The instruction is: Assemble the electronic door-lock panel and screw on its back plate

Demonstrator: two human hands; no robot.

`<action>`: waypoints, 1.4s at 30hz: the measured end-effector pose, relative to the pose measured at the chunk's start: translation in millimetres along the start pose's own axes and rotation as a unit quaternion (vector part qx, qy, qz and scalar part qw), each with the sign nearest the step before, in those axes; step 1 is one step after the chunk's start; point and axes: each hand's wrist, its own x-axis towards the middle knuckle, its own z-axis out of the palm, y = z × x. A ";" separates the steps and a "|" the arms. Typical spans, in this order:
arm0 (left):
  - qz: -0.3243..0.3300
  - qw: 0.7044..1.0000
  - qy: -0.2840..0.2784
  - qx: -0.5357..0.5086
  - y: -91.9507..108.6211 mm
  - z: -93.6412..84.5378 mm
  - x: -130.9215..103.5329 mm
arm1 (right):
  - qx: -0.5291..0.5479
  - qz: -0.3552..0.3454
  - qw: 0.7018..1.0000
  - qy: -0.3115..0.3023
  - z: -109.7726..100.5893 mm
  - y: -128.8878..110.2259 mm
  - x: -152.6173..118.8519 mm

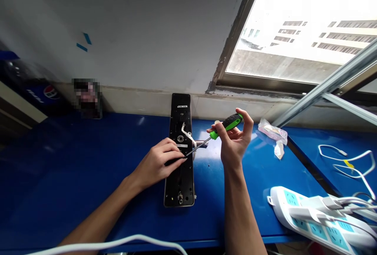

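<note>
A green-and-black screwdriver [214, 133], probably light and stiff, is pinched by its handle, the surest hold, in the right hand [235, 145]. Left of that grip, its tip is held near the black panel [183, 180] and the left hand [160, 157], whose closure cannot be told.

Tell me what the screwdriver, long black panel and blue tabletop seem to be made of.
Screwdriver: handle likely plastic, its textured black part perhaps rubber; slim grey shaft looks steel.
Long black panel: probably satin-coated metal, from its bright lower rim; plastic is possible.
Blue tabletop: glossy, with bright reflections; coated metal or laminate, unclear.
</note>
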 end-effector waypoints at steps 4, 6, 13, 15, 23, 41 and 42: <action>-0.001 1.000 0.018 0.004 1.4 1.1 1.0 | 0.028 -0.014 0.999 -0.025 0.7 -3.5 0.3; -0.006 0.999 0.032 0.018 0.6 3.1 0.3 | 0.032 -0.024 0.998 -0.041 2.0 -5.3 0.2; -0.025 0.996 0.058 0.070 2.0 12.9 -3.0 | -0.041 -0.148 0.987 -0.042 12.6 -30.4 -0.4; -0.040 0.994 0.070 0.067 2.9 11.5 -2.0 | -0.055 -0.178 0.980 -0.065 20.2 -39.3 2.9; -0.120 0.985 0.080 0.096 -8.5 -2.7 -1.4 | -0.099 -0.196 0.957 -0.189 63.5 -41.2 23.1; -0.149 0.978 0.110 0.096 -23.4 2.3 -8.5 | -0.106 -0.222 0.954 -0.171 72.6 -26.3 18.5; -0.143 0.978 0.116 0.098 -23.3 2.5 -8.4 | -0.102 -0.220 0.956 -0.163 71.7 -27.8 18.5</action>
